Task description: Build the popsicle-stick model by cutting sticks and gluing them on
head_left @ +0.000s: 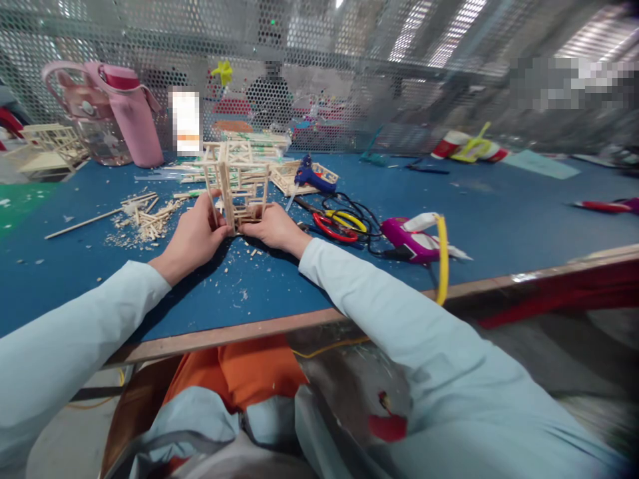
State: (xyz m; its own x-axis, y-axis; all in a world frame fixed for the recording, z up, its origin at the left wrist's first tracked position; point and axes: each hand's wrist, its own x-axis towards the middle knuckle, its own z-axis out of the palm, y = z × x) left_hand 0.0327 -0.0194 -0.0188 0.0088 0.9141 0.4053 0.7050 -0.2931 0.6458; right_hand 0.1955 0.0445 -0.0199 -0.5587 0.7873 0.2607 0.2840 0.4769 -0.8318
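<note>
A small frame of pale wooden sticks (228,193) stands upright on the blue tabletop (200,306), between my two hands. My left hand (194,231) is closed around its lower left side, thumb near the base. At the lower right, my right hand (275,228) grips the same frame with its fingers close to the table. Some of the fingertips are hidden behind the sticks. Just left of my left hand lies a pile of short cut stick pieces (152,223) with crumbs around it. More sticks and packets (259,143) are heaped behind the frame.
Right of my hands are a blue glue gun (314,178), red-handled scissors (334,227), black cable and a purple glue gun (417,238). A pink bottle (134,120) and a clear bottle (102,133) stand back left. Behind the table rises a perforated metal screen (339,60).
</note>
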